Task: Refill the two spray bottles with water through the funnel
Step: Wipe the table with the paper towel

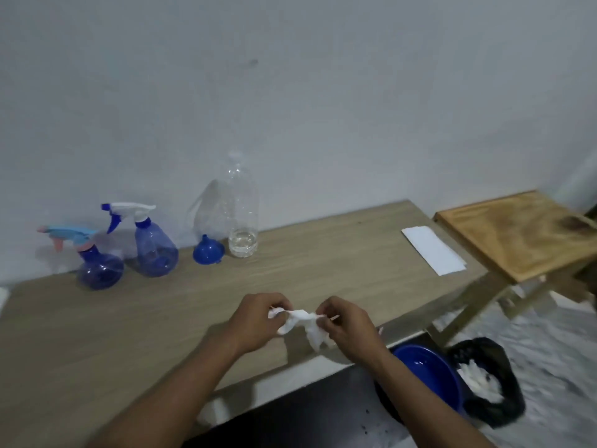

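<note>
spray bottles, left of frame: light, slick plastic; grip at neck. left hand, right hand pinching tissue, centre.

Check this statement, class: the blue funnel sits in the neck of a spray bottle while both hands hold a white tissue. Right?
Not quite. The head view shows the blue funnel upside down on the table, beside the clear bottle. Both hands, left and right, do hold the white tissue.

I see a flat white paper sheet lying near the bench's right end. Beside it stands a wooden stool. On the floor sit a blue basin and a black bag holding crumpled white tissue.
</note>
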Motion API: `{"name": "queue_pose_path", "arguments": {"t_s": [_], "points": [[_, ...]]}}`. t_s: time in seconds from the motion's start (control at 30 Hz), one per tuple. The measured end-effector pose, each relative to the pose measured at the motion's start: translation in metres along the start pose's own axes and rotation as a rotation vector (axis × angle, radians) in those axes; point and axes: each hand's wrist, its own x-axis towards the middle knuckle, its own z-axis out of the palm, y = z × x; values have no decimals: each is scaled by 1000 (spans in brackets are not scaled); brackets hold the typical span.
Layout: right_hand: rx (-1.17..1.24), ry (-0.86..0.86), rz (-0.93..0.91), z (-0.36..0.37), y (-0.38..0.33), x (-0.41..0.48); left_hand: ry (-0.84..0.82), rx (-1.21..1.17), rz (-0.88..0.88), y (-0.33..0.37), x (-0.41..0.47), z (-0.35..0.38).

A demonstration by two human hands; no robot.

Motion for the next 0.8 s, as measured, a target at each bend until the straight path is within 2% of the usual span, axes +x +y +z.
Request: {"name": "queue_pose_path", "arguments": {"t_s": [0.2, 0.4, 0.57, 0.8], "points": [[219, 262, 108, -77, -7, -31, -135, -141, 156, 78, 49, 9], [245, 486, 210, -172, 25, -77, -355, -356, 199, 171, 99, 70], [158, 609, 337, -240, 92, -103, -487, -290, 236, 237, 141, 163], [115, 696, 539, -335, 238, -102, -549, -151, 259, 315, 214, 333]]}}
